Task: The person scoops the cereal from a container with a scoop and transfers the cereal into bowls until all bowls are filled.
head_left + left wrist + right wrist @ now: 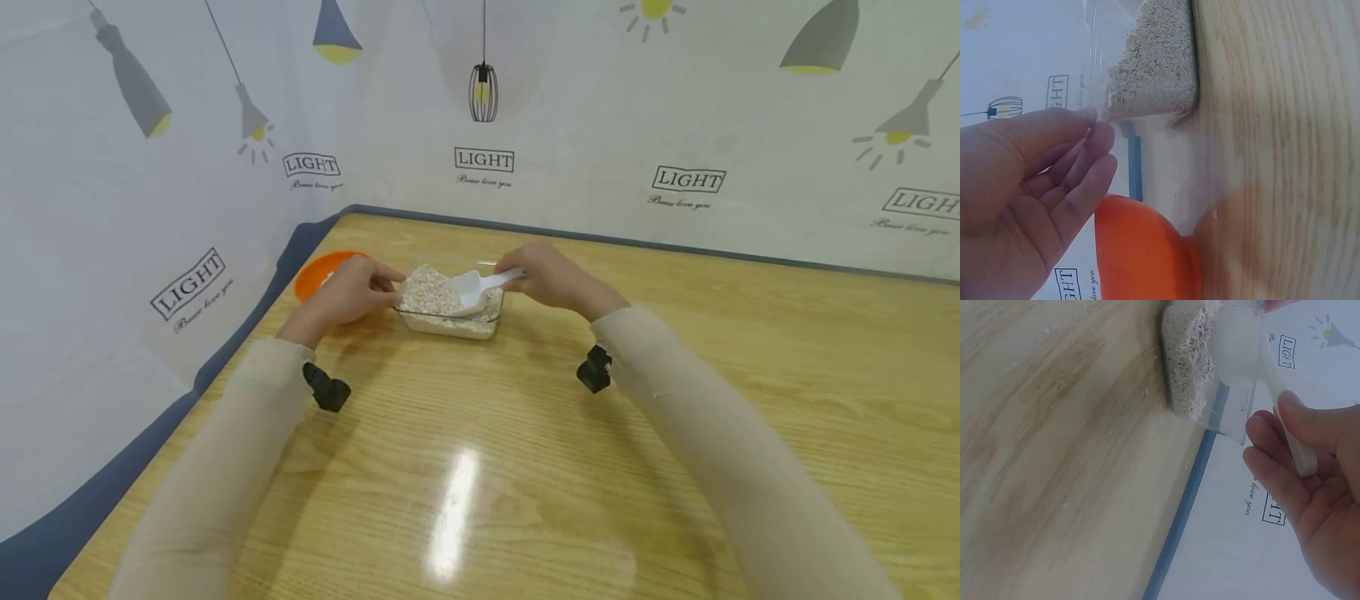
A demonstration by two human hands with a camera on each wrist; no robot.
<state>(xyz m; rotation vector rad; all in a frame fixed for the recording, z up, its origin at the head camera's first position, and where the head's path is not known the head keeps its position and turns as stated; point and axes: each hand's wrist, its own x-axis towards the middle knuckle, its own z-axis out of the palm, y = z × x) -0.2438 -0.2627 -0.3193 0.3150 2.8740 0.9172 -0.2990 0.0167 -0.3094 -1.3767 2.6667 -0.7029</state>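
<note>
A clear rectangular container (450,327) holds pale flakes that look like oats (426,293), heaped higher toward its left end. My left hand (348,292) pinches the container's left rim between thumb and fingertips, as the left wrist view shows. In my right hand (551,277) is the handle of a white plastic scoop (468,292), gripped between thumb and fingers. The scoop's head is tilted inside the container, low against the flakes at the right. An orange bowl (1144,250) stands just left of the container, partly hidden behind my left hand in the head view.
The wooden table (525,467) runs to a dark blue edge along the back and left. Behind it hangs a white backdrop (570,125) printed with lamps. A few crumbs (1064,505) lie on the wood. Each wrist wears a small black camera (595,369).
</note>
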